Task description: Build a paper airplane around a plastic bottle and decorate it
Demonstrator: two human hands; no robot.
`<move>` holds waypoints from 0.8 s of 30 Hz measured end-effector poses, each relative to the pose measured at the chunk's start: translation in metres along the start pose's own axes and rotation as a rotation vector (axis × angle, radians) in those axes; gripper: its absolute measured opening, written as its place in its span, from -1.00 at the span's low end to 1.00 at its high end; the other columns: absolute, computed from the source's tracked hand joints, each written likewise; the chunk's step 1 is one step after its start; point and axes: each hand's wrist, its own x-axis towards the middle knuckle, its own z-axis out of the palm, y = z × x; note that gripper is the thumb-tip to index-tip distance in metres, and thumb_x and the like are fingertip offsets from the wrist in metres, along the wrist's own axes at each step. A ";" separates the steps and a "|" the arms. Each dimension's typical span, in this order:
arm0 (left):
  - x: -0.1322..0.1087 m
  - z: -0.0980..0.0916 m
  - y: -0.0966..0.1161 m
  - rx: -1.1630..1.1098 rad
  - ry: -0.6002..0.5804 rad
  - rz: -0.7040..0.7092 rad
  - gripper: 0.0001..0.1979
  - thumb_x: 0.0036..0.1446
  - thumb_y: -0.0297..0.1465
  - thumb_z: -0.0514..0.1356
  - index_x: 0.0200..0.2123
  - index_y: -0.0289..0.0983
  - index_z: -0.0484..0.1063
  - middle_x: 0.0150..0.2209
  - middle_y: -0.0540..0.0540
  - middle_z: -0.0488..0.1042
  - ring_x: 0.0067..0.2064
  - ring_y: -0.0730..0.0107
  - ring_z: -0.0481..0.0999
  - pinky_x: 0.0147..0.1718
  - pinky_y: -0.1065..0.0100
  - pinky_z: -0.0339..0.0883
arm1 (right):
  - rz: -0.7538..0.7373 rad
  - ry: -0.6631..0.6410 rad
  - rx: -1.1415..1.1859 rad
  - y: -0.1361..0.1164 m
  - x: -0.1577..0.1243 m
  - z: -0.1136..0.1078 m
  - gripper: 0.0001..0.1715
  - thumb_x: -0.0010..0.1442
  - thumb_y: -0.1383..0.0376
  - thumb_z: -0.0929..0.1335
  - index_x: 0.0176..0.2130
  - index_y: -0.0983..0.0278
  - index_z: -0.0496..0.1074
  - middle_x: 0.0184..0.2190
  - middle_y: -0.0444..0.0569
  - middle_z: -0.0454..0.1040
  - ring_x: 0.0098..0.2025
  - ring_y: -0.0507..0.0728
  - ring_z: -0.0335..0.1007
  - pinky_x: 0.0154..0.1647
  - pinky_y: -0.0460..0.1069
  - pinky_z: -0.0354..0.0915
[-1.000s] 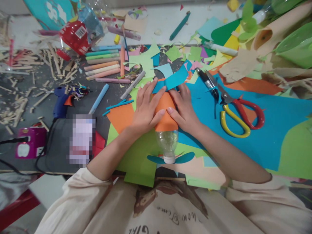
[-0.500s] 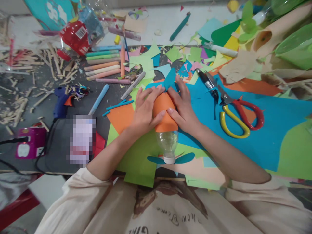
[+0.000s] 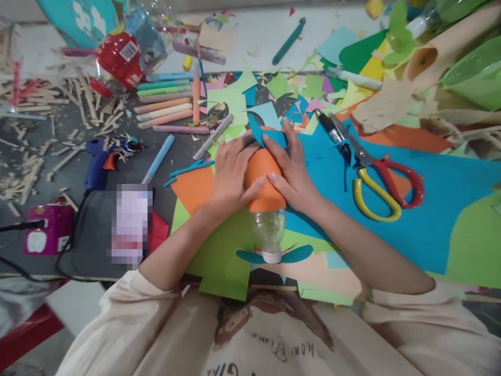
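Note:
A clear plastic bottle (image 3: 268, 227) lies with its white cap (image 3: 272, 257) toward me, its body wrapped in orange paper (image 3: 265, 177). My left hand (image 3: 237, 172) curves round the left side of the wrapped bottle, thumb on the orange paper. From the right, my right hand (image 3: 288, 167) grips the bottle too, its thumb meeting the left one. Blue paper pieces (image 3: 256, 128) stick up at the bottle's far end, by the fingertips of both hands. Two blue leaf-shaped pieces (image 3: 297, 254) flank the cap. The undersides of my fingers are hidden.
Scissors (image 3: 378, 183) with one red and one yellow handle lie right, beside a black marker (image 3: 332, 133), on blue paper (image 3: 415, 230). Left are a blue glue gun (image 3: 97, 162), a blurred phone (image 3: 131, 224) and a purple power adapter (image 3: 49, 227). Felt pens (image 3: 168, 107), sticks and scraps lie behind.
At the bottle's far end, the upright blue piece has swung left, and blue paper now shows to its right. My fingers have shifted slightly; both thumbs stay on the orange paper.

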 end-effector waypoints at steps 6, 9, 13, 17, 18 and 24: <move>-0.002 0.002 -0.001 0.000 0.006 0.006 -0.46 0.31 -0.03 -0.15 0.21 -0.20 0.10 0.19 -0.22 0.29 0.27 0.12 0.21 0.32 0.04 -0.13 | 0.004 0.000 -0.017 -0.001 0.001 -0.001 -0.32 0.32 -0.04 0.10 0.35 -0.13 -0.17 0.43 -0.27 -0.34 0.46 0.34 -0.38 0.41 0.33 -0.20; -0.002 0.005 -0.001 0.008 0.065 0.041 -0.45 0.31 -0.05 -0.14 0.26 -0.19 0.01 0.23 -0.22 0.25 0.29 0.14 0.18 0.32 0.07 -0.12 | -0.005 0.015 0.006 -0.003 0.001 -0.001 -0.29 0.32 -0.02 0.09 0.36 -0.11 -0.28 0.42 -0.21 -0.30 0.46 0.32 -0.41 0.40 0.34 -0.18; -0.001 0.006 -0.001 -0.021 0.115 0.092 -0.42 0.32 -0.07 -0.13 0.32 -0.16 -0.11 0.20 -0.17 0.28 0.28 0.21 0.18 0.34 0.15 -0.14 | 0.016 0.002 0.017 -0.004 0.001 -0.002 -0.28 0.31 -0.03 0.10 0.35 -0.07 -0.25 0.39 -0.13 -0.21 0.46 0.33 -0.44 0.40 0.36 -0.22; -0.001 0.005 -0.001 -0.054 0.066 0.094 -0.42 0.33 -0.12 -0.10 0.33 -0.17 -0.13 0.23 -0.13 0.29 0.29 0.23 0.16 0.35 0.17 -0.20 | 0.080 -0.004 0.053 -0.005 0.001 -0.001 -0.34 0.28 -0.03 0.14 0.29 0.05 -0.01 0.32 -0.01 -0.03 0.44 0.34 -0.31 0.38 0.35 -0.17; 0.000 0.004 -0.001 -0.060 0.057 0.097 -0.43 0.33 -0.13 -0.10 0.33 -0.18 -0.12 0.24 -0.13 0.29 0.29 0.22 0.15 0.36 0.16 -0.21 | 0.089 0.000 0.065 -0.006 0.001 -0.001 -0.36 0.27 -0.02 0.14 0.26 0.10 0.05 0.29 0.04 0.01 0.42 0.35 -0.25 0.37 0.35 -0.13; 0.002 0.004 -0.001 -0.083 0.015 0.085 -0.43 0.34 -0.12 -0.12 0.33 -0.16 -0.10 0.25 -0.10 0.28 0.29 0.20 0.16 0.36 0.13 -0.22 | 0.098 0.026 0.069 -0.011 0.003 -0.002 -0.38 0.27 -0.02 0.11 0.14 0.29 0.19 0.15 0.18 0.15 0.33 0.34 -0.03 0.30 0.32 0.04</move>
